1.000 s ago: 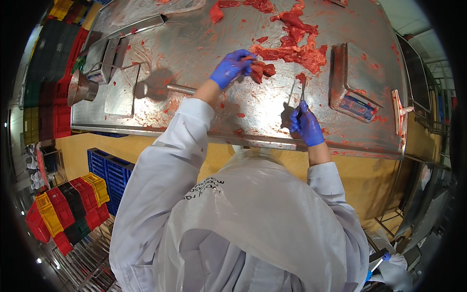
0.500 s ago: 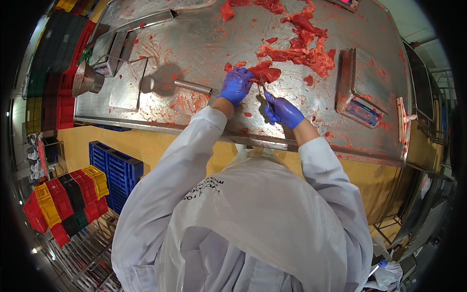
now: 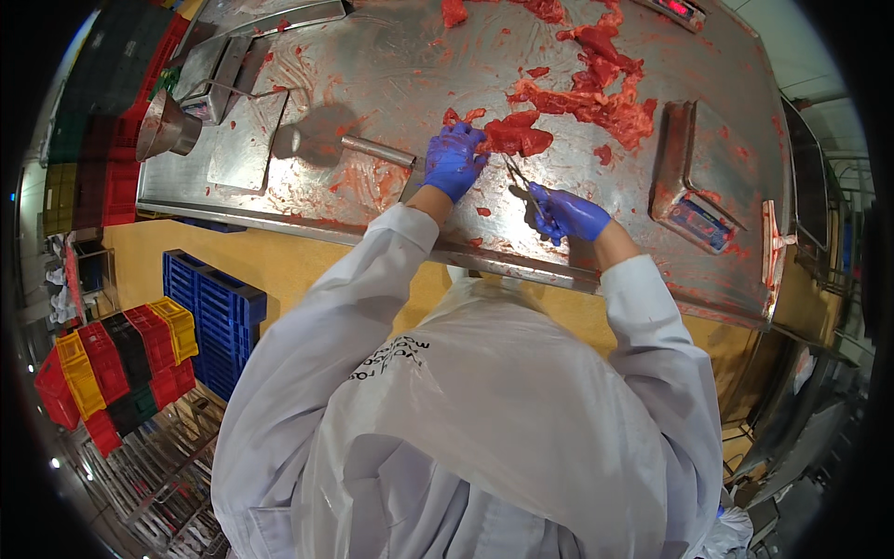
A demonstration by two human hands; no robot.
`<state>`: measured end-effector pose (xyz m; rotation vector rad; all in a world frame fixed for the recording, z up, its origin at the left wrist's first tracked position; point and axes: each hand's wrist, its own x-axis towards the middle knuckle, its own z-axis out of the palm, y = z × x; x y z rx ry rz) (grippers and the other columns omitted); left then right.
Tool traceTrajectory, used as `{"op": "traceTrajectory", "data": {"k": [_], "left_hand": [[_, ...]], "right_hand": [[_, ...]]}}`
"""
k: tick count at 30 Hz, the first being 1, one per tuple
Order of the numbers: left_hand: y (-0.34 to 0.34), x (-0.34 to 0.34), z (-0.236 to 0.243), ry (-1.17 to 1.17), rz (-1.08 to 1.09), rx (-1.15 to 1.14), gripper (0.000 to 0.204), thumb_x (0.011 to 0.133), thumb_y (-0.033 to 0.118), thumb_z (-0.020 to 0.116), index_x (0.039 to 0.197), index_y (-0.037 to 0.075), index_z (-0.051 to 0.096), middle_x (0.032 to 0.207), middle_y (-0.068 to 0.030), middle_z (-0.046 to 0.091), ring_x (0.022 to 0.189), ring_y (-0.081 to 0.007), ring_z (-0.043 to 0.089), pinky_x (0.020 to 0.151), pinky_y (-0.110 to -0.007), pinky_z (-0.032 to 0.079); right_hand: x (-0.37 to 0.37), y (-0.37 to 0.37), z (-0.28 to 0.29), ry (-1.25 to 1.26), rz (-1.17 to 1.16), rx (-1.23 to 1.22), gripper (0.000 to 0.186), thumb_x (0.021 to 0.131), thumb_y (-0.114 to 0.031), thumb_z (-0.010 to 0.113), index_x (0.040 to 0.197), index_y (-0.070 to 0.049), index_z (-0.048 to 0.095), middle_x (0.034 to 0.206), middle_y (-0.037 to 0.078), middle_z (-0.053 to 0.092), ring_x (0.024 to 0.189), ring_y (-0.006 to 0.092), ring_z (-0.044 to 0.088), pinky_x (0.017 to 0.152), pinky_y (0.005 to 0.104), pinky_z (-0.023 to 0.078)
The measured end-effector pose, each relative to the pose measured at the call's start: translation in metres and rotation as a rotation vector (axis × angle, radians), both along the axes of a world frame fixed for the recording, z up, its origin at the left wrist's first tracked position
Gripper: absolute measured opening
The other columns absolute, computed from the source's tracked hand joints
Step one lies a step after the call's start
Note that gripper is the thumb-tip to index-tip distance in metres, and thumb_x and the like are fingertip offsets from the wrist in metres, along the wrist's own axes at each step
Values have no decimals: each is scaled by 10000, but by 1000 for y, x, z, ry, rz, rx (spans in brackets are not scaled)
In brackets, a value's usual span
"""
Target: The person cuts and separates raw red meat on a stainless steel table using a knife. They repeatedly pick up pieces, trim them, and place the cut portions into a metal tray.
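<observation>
My left hand (image 3: 453,160), in a blue glove, is bent over the left end of a red piece of meat (image 3: 517,136) on the steel table (image 3: 428,56), fingers closed on it. Small scraps (image 3: 458,115) lie just beyond those fingers. My right hand (image 3: 570,212), also gloved in blue, grips a slim knife (image 3: 517,171) whose blade points up-left toward the meat, close to its lower edge. A larger spread of trimmings (image 3: 615,112) lies behind, to the right. A metal tube (image 3: 377,149) lies left of my left hand.
A steel scale (image 3: 694,168) sits at right and another (image 3: 209,70) at left, near a metal funnel (image 3: 163,126) and flat plate (image 3: 242,140). Below the table's front rim (image 3: 326,226) are a blue pallet (image 3: 209,326) and stacked coloured crates (image 3: 121,363) at left.
Over the last second my left hand has come rightward and down with the meat, which now rests on the table. My right hand with the knife has moved left and up toward it.
</observation>
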<state>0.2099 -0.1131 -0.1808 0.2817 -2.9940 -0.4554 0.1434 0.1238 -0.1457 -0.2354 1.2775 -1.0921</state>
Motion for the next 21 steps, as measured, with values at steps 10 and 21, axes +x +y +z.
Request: {"op": "traceTrajectory", "data": {"k": [10, 21], "left_hand": [[-19, 6, -40, 143, -47, 110, 251, 793, 126, 612, 1043, 142, 629, 1025, -113, 599, 1005, -326, 554, 867, -443, 447], [-22, 19, -43, 239, -94, 167, 268, 755, 11, 554, 988, 116, 636, 947, -133, 608, 919, -340, 570, 826, -428, 462]], "right_hand": [[-19, -44, -8, 325, -5, 90, 363, 892, -352, 649, 684, -81, 527, 537, -24, 430, 418, 60, 329, 388, 236, 258], [-11, -72, -33, -10, -155, -3, 380, 919, -353, 607, 1133, -38, 623, 588, -50, 415, 439, 73, 338, 406, 220, 272]]}}
